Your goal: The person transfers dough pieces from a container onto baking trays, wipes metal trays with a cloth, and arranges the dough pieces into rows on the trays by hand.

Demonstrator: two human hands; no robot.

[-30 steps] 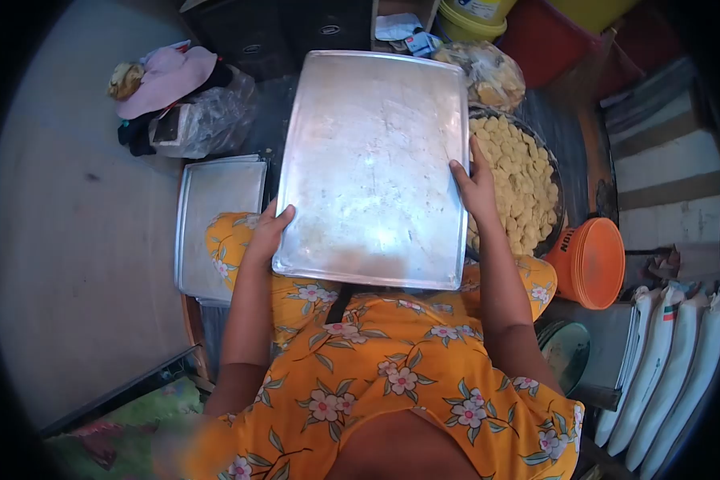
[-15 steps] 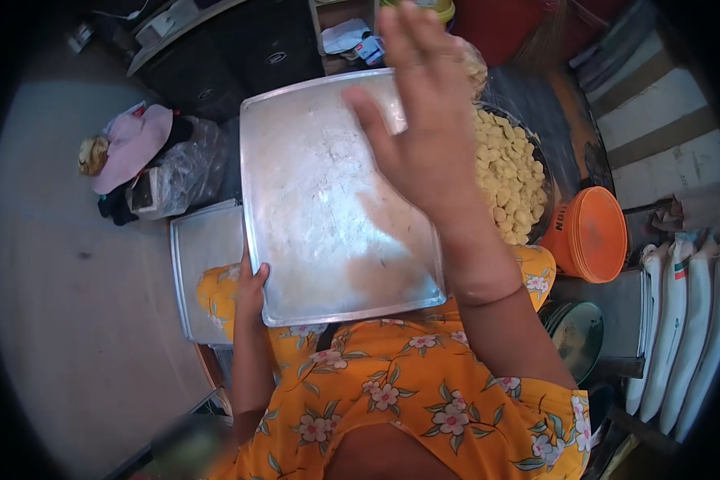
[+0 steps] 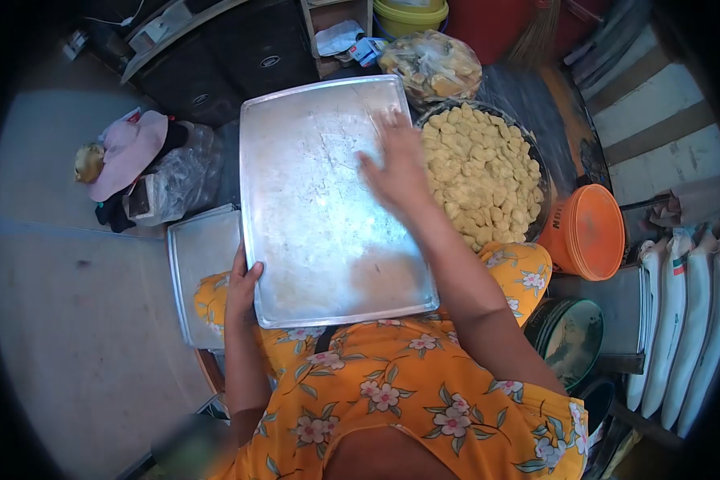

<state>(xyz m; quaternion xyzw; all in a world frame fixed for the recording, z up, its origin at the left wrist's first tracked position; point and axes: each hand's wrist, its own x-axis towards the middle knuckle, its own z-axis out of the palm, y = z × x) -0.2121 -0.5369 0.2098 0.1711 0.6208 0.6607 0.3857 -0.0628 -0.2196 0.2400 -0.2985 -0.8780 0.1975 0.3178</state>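
A rectangular metal baking tray [image 3: 316,200] with a raised rim lies across my lap, its surface shiny and scratched. My left hand [image 3: 242,290] grips its left edge near the lower corner, thumb on top and the other fingers hidden beneath. Over the tray's upper right part is my right hand [image 3: 398,170], blurred by motion, its thumb and fingers apart and nothing held. Whether the palm touches the metal I cannot tell. Just to the right of the tray, a wide dark basin [image 3: 546,192] is full of small yellowish dough pieces [image 3: 484,176].
Behind the basin sits a clear plastic bag [image 3: 436,66] of similar-coloured pieces. To the right stand an orange bucket [image 3: 592,232], a green tub [image 3: 572,340] and white sacks [image 3: 668,320]. More trays [image 3: 204,264] lie at left, near a pink hat [image 3: 132,152].
My right hand has come down from above the tray's top right corner towards its surface, uncovering the dough pieces and plastic bag. My left hand keeps its hold on the tray.
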